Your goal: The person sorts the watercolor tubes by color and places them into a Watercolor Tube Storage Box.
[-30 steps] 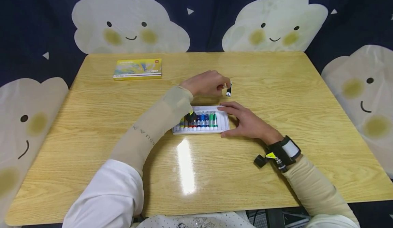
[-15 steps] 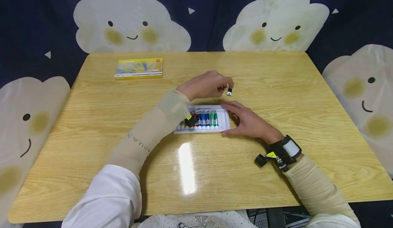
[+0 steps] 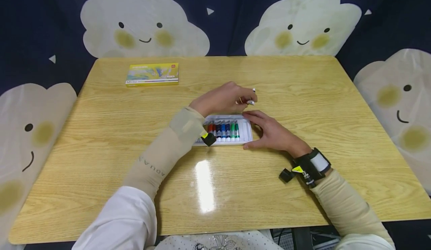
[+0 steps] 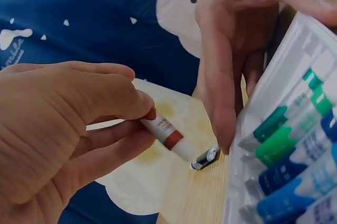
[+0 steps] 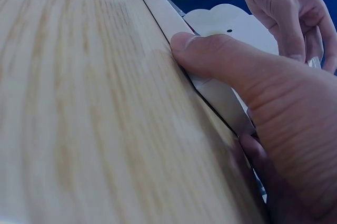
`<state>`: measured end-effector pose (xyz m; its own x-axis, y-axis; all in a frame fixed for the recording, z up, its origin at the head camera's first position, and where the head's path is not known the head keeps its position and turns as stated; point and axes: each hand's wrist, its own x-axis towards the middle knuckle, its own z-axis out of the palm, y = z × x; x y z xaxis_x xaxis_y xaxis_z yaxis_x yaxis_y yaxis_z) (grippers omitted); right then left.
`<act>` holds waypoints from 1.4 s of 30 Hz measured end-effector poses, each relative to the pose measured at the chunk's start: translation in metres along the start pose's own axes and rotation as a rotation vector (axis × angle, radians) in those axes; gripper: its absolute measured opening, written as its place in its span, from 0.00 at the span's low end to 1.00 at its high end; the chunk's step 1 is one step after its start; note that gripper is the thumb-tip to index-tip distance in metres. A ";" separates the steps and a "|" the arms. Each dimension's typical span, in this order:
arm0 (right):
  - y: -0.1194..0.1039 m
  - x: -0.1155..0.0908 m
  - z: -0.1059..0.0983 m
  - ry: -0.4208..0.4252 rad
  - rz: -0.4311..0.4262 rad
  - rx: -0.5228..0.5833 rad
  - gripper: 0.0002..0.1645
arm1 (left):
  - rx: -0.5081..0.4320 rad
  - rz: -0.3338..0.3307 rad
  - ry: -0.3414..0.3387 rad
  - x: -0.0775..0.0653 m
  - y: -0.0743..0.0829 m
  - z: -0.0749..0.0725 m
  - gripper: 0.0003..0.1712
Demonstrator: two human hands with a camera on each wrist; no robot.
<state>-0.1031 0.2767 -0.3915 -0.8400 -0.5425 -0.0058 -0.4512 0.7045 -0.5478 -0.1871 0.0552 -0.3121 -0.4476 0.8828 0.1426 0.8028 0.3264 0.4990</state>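
My left hand [image 3: 222, 97] is above the far side of a white plastic tray. It pinches a paint tube [image 4: 164, 131] with a brown-red band and white cap between thumb and fingers. Beyond the tray, a black paint tube [image 4: 206, 158] lies on the table, mostly covered by the left hand in the head view. My right hand [image 3: 274, 134] grips the right end of the tray [image 3: 247, 132], thumb on the near side and fingers at the far side. Inside stand several paint tubes [image 3: 223, 132] in a row, among them red, blue and green. The left forearm hides the tray's left part.
A yellow cardboard box [image 3: 152, 75] lies at the far left of the wooden table [image 3: 303, 89]. Behind the table hangs a dark blue cloth [image 3: 229, 14] with white clouds.
My left hand has come slightly nearer and now covers most of the black tube in the head view. The right hand stays at the tray's end.
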 end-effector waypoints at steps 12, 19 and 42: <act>0.001 0.000 0.000 0.000 -0.023 -0.006 0.58 | -0.155 -0.041 0.008 -0.007 -0.005 0.004 0.18; 0.001 0.002 0.000 -0.001 -0.037 -0.005 0.58 | -0.209 -0.063 -0.059 -0.010 -0.011 0.006 0.17; 0.003 0.001 0.001 0.004 -0.064 0.002 0.51 | -0.302 -0.045 -0.272 -0.005 -0.007 0.024 0.07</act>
<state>-0.1054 0.2779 -0.3940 -0.8107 -0.5846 0.0323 -0.5032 0.6675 -0.5489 -0.1809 0.0570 -0.3372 -0.3267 0.9403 -0.0956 0.6151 0.2884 0.7338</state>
